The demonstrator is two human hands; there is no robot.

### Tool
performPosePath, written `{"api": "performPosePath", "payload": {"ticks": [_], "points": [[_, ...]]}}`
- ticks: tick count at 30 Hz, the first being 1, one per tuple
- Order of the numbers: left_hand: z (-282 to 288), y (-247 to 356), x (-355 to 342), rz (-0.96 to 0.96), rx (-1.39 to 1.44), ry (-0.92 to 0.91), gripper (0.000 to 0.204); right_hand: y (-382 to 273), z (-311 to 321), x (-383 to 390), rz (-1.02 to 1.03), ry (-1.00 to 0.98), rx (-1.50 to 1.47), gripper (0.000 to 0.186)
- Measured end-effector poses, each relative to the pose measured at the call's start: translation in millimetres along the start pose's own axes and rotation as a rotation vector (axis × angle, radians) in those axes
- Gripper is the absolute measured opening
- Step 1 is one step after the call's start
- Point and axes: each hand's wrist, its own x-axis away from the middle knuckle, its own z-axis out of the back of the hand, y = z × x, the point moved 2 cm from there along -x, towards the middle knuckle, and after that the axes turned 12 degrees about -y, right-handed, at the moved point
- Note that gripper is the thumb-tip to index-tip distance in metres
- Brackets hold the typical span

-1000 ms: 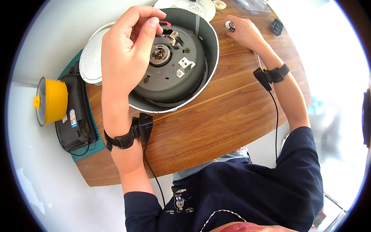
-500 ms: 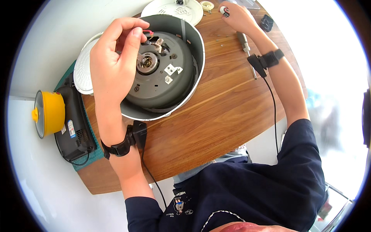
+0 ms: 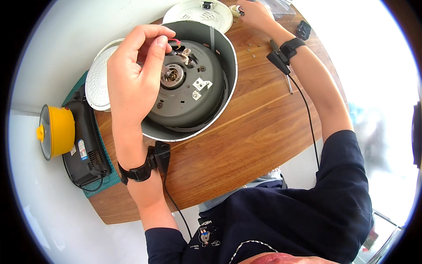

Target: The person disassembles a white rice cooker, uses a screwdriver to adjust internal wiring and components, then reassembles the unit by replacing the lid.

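Note:
A round grey cooker body (image 3: 220, 110) lies upturned on the wooden table (image 3: 255, 132), its dark underside with a metal centre piece showing. My left hand (image 3: 132, 75) reaches into it, thumb and fingers pinching a red-sleeved wire end (image 3: 175, 42) beside the centre piece. My right hand (image 3: 257, 15) is stretched to the far edge of the table, its fingertips closed on a small white and red part (image 3: 239, 9). Both wrists wear black bands with cables.
A white round cover (image 3: 198, 13) lies behind the cooker body and a white lid (image 3: 96, 83) at its left. A yellow pot (image 3: 59, 130) and a black device (image 3: 88, 149) sit on a green mat at the left. A screwdriver (image 3: 288, 83) and a small black object (image 3: 303, 30) lie at the right.
My right hand has reached further away toward the table's far edge with the small part. My left hand has stayed at the wire end inside the cooker body.

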Motion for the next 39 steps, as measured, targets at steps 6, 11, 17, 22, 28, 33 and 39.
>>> {"api": "performPosePath", "payload": {"ticks": [6, 11, 17, 22, 28, 33, 39], "points": [[0.9, -0.9, -0.8, -0.007, -0.003, 0.0, 0.011, -9.3, 0.6, 2.5, -0.075, 0.003, -0.031, 0.017], [1.6, -2.4, -2.0, -0.003, -0.022, -0.003, 0.011, -9.9, -0.6, 5.5, -0.058, 0.012, -0.067, 0.018], [2.6, -3.3, 0.0, 0.011, -0.029, -0.005, 0.012, -11.6, 1.6, 7.5, -0.028, -0.008, -0.061, 0.02], [0.3, -1.2, -1.4, 0.013, -0.014, -0.01, 0.012, 17.1, -6.1, -0.4, 0.016, -0.011, -0.135, 0.02], [0.1, -2.6, 0.2, 0.004, 0.006, -0.008, 0.011, 6.0, 26.2, 21.6, 0.124, -0.027, -0.373, 0.033], [-1.1, -0.6, -0.9, 0.007, -0.003, -0.013, 0.011, -0.8, 38.4, 33.1, 0.192, -0.038, -0.679, 0.031], [-1.0, -5.2, -0.7, -0.074, -0.045, 0.026, 0.008, -46.5, 75.7, 74.0, 0.305, -0.1, -0.745, 0.021]]}}
